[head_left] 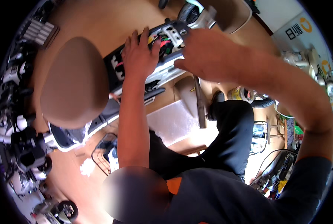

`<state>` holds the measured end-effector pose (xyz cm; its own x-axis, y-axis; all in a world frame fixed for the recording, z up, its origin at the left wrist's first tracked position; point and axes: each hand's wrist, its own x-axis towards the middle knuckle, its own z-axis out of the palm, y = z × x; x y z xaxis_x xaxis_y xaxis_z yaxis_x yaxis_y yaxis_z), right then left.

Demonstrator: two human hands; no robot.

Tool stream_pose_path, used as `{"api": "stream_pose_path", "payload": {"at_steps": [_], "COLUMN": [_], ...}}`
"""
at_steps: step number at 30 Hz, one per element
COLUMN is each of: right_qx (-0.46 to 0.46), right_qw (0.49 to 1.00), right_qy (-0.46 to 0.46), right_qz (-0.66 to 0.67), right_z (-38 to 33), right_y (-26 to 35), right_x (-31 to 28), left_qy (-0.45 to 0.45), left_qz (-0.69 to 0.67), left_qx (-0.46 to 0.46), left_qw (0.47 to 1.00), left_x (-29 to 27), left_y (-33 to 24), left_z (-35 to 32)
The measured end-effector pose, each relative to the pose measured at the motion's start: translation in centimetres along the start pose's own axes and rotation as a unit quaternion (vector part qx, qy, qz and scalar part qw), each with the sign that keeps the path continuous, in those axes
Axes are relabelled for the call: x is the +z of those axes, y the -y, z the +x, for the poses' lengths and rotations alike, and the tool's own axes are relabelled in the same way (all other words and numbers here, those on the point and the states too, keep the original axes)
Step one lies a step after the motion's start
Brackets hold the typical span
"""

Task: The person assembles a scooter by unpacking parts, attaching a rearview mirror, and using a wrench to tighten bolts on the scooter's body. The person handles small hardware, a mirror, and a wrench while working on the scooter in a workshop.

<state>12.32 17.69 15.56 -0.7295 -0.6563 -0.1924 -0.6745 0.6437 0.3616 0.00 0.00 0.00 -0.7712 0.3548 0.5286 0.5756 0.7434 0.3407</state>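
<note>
While our left hand (139, 61) spread over an open compartment (173, 56), our right hand (205, 56) curled at its right end.

The compartment lay on the far side of the scene, with coloured wires (165, 46) and a pale bracket (173, 36) showing between our hands. Our left fingers were parted and loose across it; our right fingers were mostly hidden, so we could not tell whether they gripped anything. Just left of the compartment we had a large brown seat (77, 82), and more scooters (28, 156) stood along the left edge.
</note>
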Motion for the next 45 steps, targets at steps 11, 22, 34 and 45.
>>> {"api": "stream_pose_path", "payload": {"at_steps": [11,22,34,45], "right_qx": [0.054,0.034,0.058,0.067], "right_qw": [0.904,0.917,0.906,0.872], "right_qy": [0.243,0.260,0.312,0.316], "right_qz": [0.347,0.302,0.280,0.367], "right_z": [-3.2,-1.6,3.8,7.4], "right_y": [24.5,28.5,29.3,33.1], "right_x": [23.4,28.8,30.1,39.0], "left_qy": [0.066,0.485,0.434,0.375], "left_qz": [-0.154,-0.051,-0.138,-0.183], "left_qx": [0.011,-0.073,-0.063,-0.038], "left_qw": [0.986,0.870,0.888,0.908], "left_x": [-8.8,-3.6,-1.7,0.4], "left_y": [-5.2,-1.6,-4.0,-5.2], "left_z": [-15.2,-25.0,-23.3,-24.1]}}
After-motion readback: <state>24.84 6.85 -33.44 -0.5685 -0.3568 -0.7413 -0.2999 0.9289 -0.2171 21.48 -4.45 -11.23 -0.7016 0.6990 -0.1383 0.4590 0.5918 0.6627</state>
